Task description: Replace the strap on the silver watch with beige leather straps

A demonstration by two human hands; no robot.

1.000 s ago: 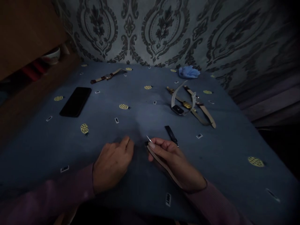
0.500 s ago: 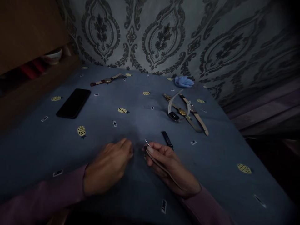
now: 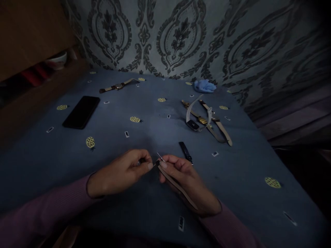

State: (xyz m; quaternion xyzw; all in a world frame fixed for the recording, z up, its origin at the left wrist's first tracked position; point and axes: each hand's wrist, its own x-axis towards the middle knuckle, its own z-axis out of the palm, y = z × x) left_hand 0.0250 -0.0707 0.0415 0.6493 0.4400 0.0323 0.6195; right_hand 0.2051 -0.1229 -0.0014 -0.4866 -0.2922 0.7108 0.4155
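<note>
1. Right hand: fingers closed, thumb pressing the pale-backed strap; a thin pointed tool also held, tip projecting up and away from the person.
2. Left hand: thumb and forefinger drawn together at the tips. A fine glint lies between them and the strap; too small to tell whether it is gripped.
3. Strap orientation: long axis runs diagonally from the right palm, forward and leftward. Its dark end lies just beside the left fingertips, to their right; contact cannot be confirmed. Right hand is nearer, being in contact.
4. Position: both hands in front of the person, over the counter.
5. Surroundings: short dark strap just beyond the right hand; smartwatch farther off; phone to the left.
</note>
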